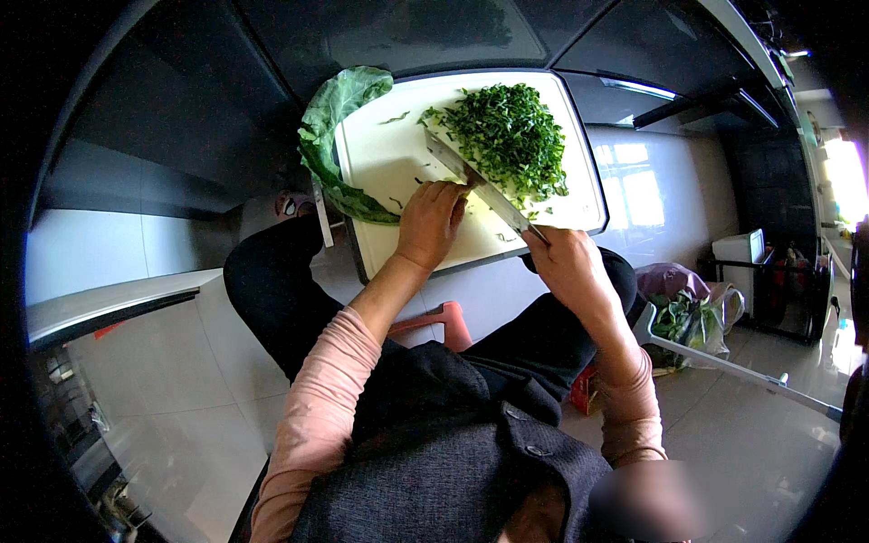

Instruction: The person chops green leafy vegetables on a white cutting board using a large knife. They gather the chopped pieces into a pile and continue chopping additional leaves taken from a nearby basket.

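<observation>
A white cutting board with a dark rim (380, 146) lies before me. My right hand (567, 265) is closed round the handle end of a wide-bladed kitchen knife (499, 201), whose blade points up and left across the board. The fingertips of my left hand (432, 220) are near the blade's side; whether they pinch a scrap there I cannot tell. Beyond the knife, to the right, rests a heap of finely chopped green leaves (512, 136). A large whole green leaf (329, 142) curves along the board's left edge, its lower end beside my left hand. Small shreds dot the board.
Dark cabinet fronts (421, 34) rise behind the board. A pink plastic stool (453, 326) shows between my knees. On the floor at right are a plastic bag of leafy greens (686, 319), a pale metal pole (726, 366) and a black rack (781, 292).
</observation>
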Demonstrator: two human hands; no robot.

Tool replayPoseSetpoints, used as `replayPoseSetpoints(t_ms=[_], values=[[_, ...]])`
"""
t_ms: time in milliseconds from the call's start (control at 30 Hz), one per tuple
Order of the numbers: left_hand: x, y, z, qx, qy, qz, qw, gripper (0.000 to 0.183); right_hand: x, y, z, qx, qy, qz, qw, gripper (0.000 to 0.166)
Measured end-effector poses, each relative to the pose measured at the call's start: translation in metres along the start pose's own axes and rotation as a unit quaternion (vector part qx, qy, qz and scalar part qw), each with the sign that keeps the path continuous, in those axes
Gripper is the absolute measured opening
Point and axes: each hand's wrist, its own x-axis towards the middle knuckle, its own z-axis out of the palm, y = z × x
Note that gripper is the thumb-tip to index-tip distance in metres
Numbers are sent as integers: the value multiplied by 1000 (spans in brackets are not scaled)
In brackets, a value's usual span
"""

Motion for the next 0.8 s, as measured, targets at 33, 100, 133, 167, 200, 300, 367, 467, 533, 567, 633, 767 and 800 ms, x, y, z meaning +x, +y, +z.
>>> replayPoseSetpoints(t_ms=[33,100,133,167,200,300,367,467,533,567,633,767,800], values=[[0,-1,1,3,-1,5,1000,18,8,0,6,-4,-11,6,1000,25],[0,0,1,-4,13,8,1000,17,27,-10,12,-17,-48,28,998,27],[1,1,1,-7,19,11,1000,17,35,-13,18,-8,-27,16,999,28],[2,1,1,-6,23,13,1000,17,43,-16,24,1,-6,3,1000,28],[3,2,1,-4,28,14,1000,17,49,-22,26,-5,-6,5,1000,28],[2,1,2,2,22,0,1000,17,58,-32,28,-16,-4,9,1000,27],[0,0,4,3,22,-3,1000,16,55,-32,26,-12,-2,10,1000,27],[0,4,0,5,33,6,999,15,43,-24,24,2,26,-3,1000,27],[1,3,1,11,37,7,999,14,35,-14,22,-8,16,1,1000,28],[0,3,1,7,31,3,999,14,30,-9,21,-12,12,3,1000,29],[1,3,0,-1,19,-2,1000,13,22,-4,19,2,43,-2,999,29],[-1,1,1,-4,12,-1,1000,16,13,-7,10,19,44,8,999,26],[0,0,2,1,12,4,1000,16,11,-8,8,24,46,5,999,26]])
